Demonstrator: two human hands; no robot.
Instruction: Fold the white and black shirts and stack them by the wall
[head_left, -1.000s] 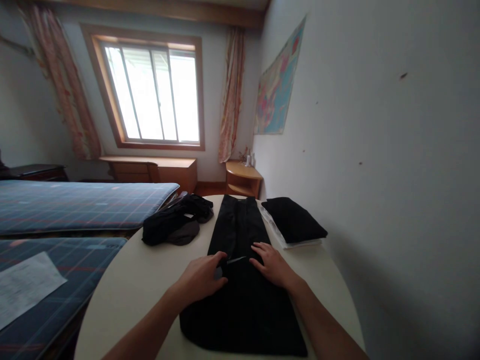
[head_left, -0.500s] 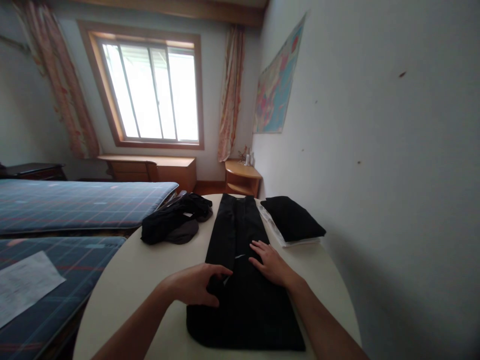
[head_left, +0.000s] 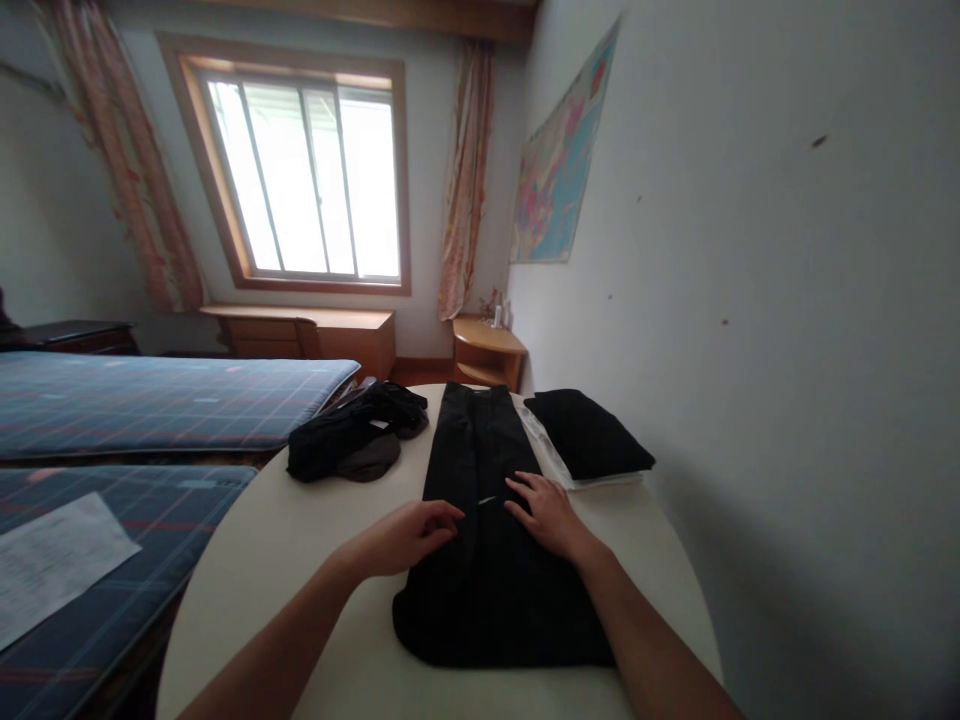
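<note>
A long black garment, folded into a narrow strip with a small white mark on it, lies lengthwise on the round cream table. At its left edge, my left hand has thumb and fingers drawn together on the cloth. My right hand rests on the garment's right side, palm down with its fingers spread. A crumpled black and dark-grey heap of cloth lies to the left. On the right, a folded black cloth sits on white plastic.
Two plaid mattresses are to the left, the nearer one with a sheet of paper on it. A white wall stands close on the right. Beyond the table are a wooden desk and a corner shelf.
The fingers of my left hand have come together from a wider gap. The garment's near left end has shifted slightly away and to the right. My right hand stays on the cloth.
</note>
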